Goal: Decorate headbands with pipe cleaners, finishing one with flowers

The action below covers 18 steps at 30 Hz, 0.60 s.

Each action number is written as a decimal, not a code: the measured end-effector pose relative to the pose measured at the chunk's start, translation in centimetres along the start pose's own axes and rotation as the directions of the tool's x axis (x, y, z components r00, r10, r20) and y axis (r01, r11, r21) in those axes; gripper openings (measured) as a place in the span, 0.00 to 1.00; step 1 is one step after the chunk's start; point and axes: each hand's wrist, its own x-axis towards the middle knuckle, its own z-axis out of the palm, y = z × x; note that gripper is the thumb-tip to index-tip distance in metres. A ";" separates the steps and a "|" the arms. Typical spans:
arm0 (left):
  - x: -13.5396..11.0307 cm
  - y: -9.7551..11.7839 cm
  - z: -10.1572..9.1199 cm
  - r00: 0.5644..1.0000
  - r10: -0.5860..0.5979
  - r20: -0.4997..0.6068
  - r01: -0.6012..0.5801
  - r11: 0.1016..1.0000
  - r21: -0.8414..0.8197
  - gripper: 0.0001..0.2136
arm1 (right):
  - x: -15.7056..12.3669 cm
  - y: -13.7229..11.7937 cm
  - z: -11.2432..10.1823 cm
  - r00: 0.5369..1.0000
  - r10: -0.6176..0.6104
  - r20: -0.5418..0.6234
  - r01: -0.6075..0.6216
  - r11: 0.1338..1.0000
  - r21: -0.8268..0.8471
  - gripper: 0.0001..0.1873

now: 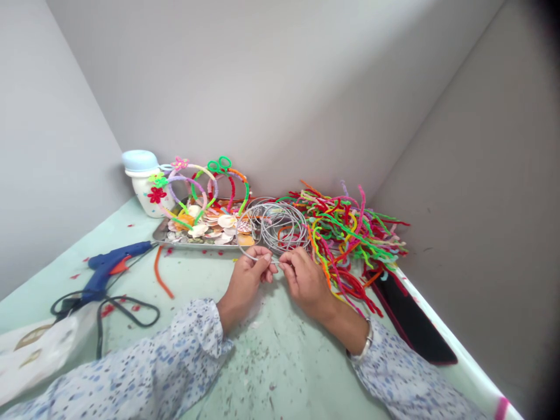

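Note:
My left hand (247,275) and my right hand (306,283) meet at the front of a bundle of grey-coated wire loops (275,224), and both pinch the wire between fingers and thumb. Just right of the wire, a heap of multicoloured pipe cleaners (345,239) touches my right hand. Behind my left hand stands a metal tray (192,245) holding seashells (214,227). Pipe-cleaner headbands (192,182) with flower shapes rise at the tray's back edge.
A blue hot glue gun (109,269) with a black cord (126,309) lies at left on the pale green, paint-flecked table (266,356). Also there are a white jar (146,192), a loose orange pipe cleaner (160,274), a white bag (35,356), and a dark panel (411,321) at right.

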 end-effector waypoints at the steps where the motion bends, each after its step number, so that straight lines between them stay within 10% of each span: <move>1: 0.0 0.0 0.0 1.000 0.003 -0.002 -0.003 1.000 -0.002 0.06 | 0.0 0.0 0.0 1.000 0.003 -0.009 -0.003 1.000 0.018 0.09; 18: 0.1 -0.3 -0.1 1.000 0.019 -0.016 -0.019 0.999 -0.043 0.07 | -0.1 0.0 0.4 0.997 0.052 -0.057 -0.044 0.989 0.139 0.08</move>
